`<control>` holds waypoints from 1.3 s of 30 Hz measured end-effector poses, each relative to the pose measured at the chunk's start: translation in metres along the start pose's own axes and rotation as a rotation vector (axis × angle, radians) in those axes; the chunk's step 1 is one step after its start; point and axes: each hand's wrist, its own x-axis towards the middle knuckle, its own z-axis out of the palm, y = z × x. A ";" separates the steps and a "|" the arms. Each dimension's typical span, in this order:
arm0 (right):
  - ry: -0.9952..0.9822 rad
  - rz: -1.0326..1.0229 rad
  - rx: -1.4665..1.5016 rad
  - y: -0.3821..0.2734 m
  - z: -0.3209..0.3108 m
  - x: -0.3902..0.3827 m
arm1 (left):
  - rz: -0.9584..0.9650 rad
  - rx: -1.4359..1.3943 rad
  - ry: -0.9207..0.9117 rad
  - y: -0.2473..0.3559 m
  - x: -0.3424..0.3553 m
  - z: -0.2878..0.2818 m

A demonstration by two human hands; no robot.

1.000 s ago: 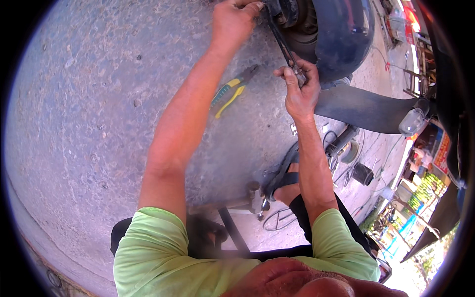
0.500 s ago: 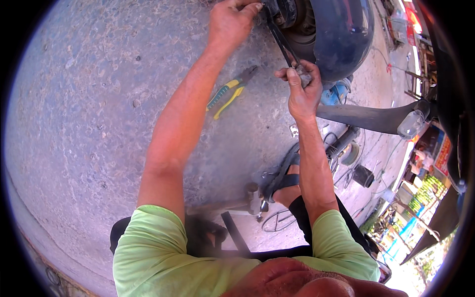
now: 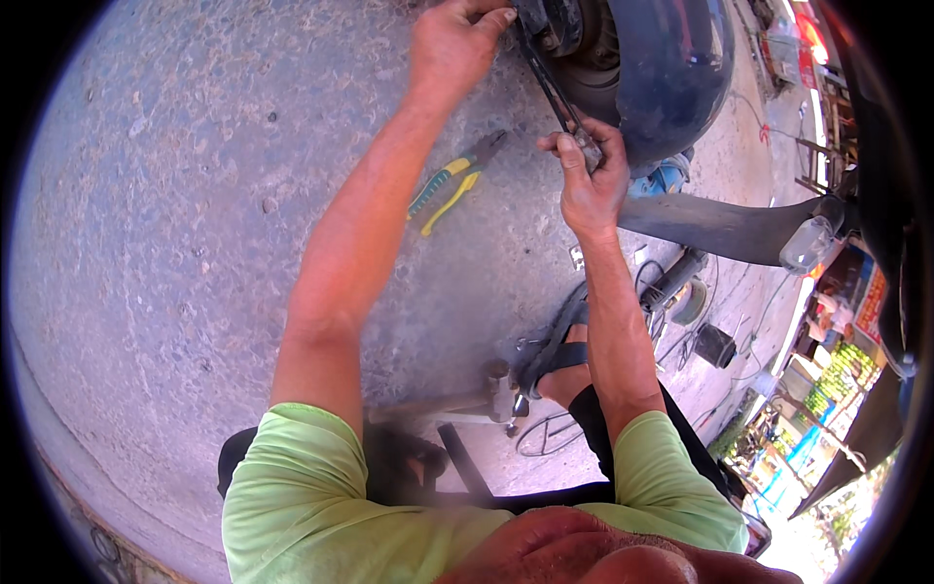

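Altogether, two hands [image 3: 452, 49] [image 3: 595, 183] touch two strands [image 3: 542, 74] near one pair of pliers [image 3: 471, 161].

No readable text, red sign [image 3: 871, 308] in the right background, its yellowish marks too small to read

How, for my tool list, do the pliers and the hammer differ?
The pliers have two yellow and green handles; the hammer has one brownish handle. The pliers end in slim dark jaws, the hammer in a blocky metal head. The pliers slant up to the right; the hammer lies nearly level across the picture. Both are on the floor.
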 end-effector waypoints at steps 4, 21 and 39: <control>0.089 -0.008 0.065 -0.001 0.009 0.001 | 0.087 0.077 0.036 0.004 0.001 0.003; 0.293 0.078 -0.146 -0.023 0.013 0.002 | 0.047 0.018 0.084 0.009 -0.008 0.013; 0.294 0.034 -0.126 -0.035 0.014 0.007 | 0.136 0.080 0.115 -0.002 -0.003 0.013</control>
